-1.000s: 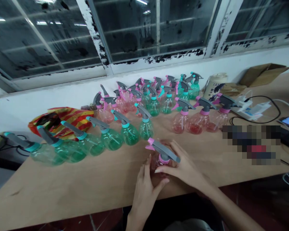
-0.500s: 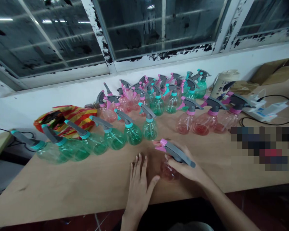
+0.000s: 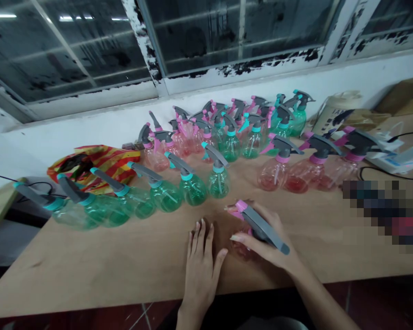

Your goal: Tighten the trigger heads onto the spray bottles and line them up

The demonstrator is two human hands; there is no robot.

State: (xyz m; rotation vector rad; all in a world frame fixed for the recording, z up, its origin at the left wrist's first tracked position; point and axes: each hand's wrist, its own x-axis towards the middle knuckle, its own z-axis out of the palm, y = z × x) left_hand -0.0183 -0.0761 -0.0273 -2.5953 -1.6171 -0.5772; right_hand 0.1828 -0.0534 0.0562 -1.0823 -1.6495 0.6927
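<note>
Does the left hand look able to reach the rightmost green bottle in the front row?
Probably yes: the left hand holds nothing, and only tabletop seems to lie between it and that green bottle.

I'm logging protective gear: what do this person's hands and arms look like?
The left hand and right hand have slender fingers, with no gloves, rings, watch or bracelet visible. The right forearm shows no sleeve up to the picture's edge; the left forearm is mostly out of view. What looks like dark clothing shows between them.
</note>
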